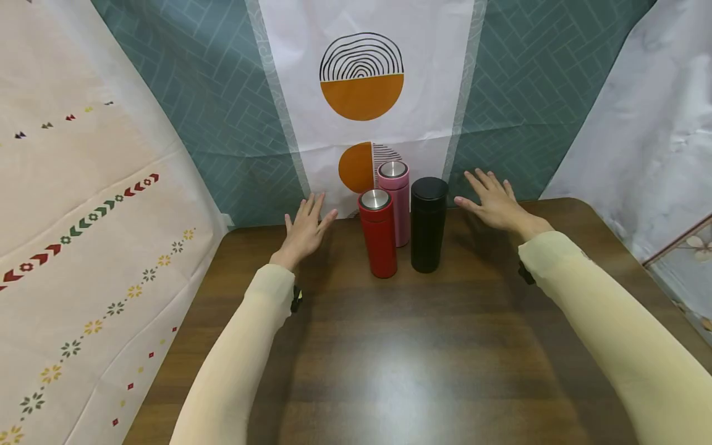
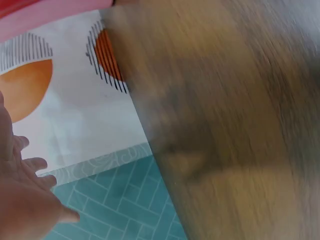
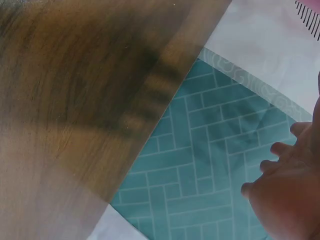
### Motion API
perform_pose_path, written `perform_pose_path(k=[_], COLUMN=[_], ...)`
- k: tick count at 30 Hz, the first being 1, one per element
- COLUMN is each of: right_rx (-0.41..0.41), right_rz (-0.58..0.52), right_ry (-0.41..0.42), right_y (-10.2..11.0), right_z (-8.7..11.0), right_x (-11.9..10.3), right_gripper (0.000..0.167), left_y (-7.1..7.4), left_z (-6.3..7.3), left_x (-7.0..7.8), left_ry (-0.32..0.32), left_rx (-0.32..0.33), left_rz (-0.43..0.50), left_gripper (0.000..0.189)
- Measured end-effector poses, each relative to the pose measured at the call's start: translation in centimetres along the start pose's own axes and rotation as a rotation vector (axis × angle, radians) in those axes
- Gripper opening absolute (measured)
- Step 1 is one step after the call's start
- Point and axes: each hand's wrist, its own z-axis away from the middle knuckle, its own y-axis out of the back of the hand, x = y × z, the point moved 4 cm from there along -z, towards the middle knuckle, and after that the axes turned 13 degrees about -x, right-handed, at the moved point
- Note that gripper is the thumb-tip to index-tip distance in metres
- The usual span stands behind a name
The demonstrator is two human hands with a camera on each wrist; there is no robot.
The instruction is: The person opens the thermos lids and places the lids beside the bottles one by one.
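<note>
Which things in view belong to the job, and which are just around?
Likely the job, being between the hands:
- red flask
- pink flask
- black flask

Just around:
- wooden table
- teal-and-white backdrop
- patterned cloth, left
- white cloth, right

The left wrist view crops what seems a pink bottle.

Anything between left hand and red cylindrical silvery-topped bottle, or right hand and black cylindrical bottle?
Nothing visible in either gap. Open space separates the left hand from the red bottle, and the right hand from the black bottle. The pink cylindrical silvery-topped bottle stands behind the red one, outside both gaps.
</note>
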Motion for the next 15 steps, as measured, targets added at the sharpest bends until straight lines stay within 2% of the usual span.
perform_pose_path(k=[5, 11, 15], right_rx=[-0.015, -0.008, 0.0], right_rz=[-0.009, -0.082, -0.128], right_ry=[0.019, 0.077, 0.11], right_y=[-0.1, 0.5, 0.9], right_z=[0.2, 0.5, 0.6], right_x=[-0.5, -0.7, -1.1], right_gripper=[0.086, 0.084, 0.083], left_y=[-0.4, -0.8, -0.8], left_z=[0.3, 0.1, 0.3], left_x=[0.0, 0.5, 0.9], left_ry=[-0.058, -0.154, -0.184], left_rx=[0.0, -0.001, 0.007], left_rz=[0.15, 0.338, 0.407], left_gripper=[0.073, 0.073, 0.073])
